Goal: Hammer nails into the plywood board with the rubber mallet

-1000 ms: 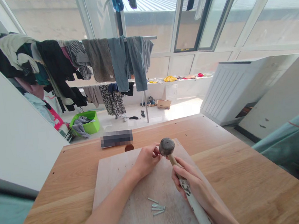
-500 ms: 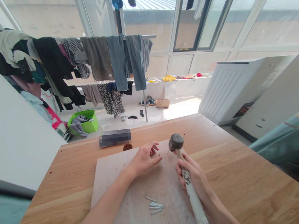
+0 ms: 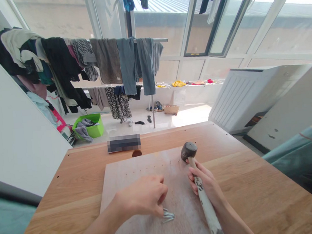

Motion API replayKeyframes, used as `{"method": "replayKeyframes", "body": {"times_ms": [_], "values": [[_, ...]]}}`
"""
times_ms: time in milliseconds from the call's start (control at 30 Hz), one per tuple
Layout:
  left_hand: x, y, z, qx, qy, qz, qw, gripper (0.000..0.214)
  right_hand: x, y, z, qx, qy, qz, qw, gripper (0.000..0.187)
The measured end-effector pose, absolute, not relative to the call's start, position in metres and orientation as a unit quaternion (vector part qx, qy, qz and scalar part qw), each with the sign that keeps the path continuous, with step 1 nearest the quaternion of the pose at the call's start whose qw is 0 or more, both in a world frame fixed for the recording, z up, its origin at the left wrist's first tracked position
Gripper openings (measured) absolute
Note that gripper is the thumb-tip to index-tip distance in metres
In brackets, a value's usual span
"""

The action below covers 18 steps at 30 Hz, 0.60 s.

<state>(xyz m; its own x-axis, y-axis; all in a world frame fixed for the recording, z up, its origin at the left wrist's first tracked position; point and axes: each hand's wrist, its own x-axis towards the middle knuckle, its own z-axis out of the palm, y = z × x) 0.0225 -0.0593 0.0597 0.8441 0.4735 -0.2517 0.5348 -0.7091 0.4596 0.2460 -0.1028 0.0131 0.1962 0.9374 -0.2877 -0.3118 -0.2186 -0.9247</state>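
My right hand [image 3: 205, 180] is wrapped around the worn white handle of a rubber mallet [image 3: 189, 151], whose dark head stands above the board's right edge. A pale wooden board [image 3: 146, 233] lies beneath both hands. Over its middle, my left hand [image 3: 144, 195] is closed, thumb and fingers curled down at a small pile of silver nails [image 3: 169, 216]. Its fingertips touch the pile; whether a nail is between them is hidden. A row of small dark holes or nail tops runs along the board's far part, and thin upright nails [image 3: 178, 162] show near the mallet head.
The board lies on a wooden table [image 3: 243, 182]. Beyond it are a blurred dark box [image 3: 124, 143] and a round brown piece [image 3: 137, 153]. Past the table's far edge stand a green basket [image 3: 94, 129] and a laundry rack [image 3: 161, 40] hung with clothes.
My left hand has moved from the far part of the board back toward me, down to the nail pile. My right hand still holds the mallet. The view has shifted slightly.
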Motion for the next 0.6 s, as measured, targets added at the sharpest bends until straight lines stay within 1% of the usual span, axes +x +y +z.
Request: {"method": "replayKeyframes", "body": {"times_ms": [133, 267, 467, 533, 600], "values": [[0.024, -0.062, 0.066, 0.929, 0.259, -0.063, 0.255, 0.015, 0.246, -0.103, 0.012, -0.539, -0.294, 0.562, 0.554, 0.051], [0.024, -0.068, 0.071, 0.938, 0.245, -0.062, 0.238, 0.014, 0.246, -0.103, 0.01, -0.539, -0.297, 0.561, 0.555, 0.049], [0.027, -0.076, 0.06, 0.948, 0.247, -0.043, 0.196, 0.012, 0.246, -0.103, 0.011, -0.542, -0.301, 0.559, 0.551, 0.051], [0.026, -0.074, 0.058, 0.948, 0.246, -0.032, 0.2, 0.014, 0.246, -0.103, 0.011, -0.545, -0.302, 0.557, 0.549, 0.051], [0.025, -0.069, 0.056, 0.942, 0.247, -0.013, 0.227, 0.014, 0.246, -0.103, 0.011, -0.546, -0.304, 0.556, 0.548, 0.05]]}}
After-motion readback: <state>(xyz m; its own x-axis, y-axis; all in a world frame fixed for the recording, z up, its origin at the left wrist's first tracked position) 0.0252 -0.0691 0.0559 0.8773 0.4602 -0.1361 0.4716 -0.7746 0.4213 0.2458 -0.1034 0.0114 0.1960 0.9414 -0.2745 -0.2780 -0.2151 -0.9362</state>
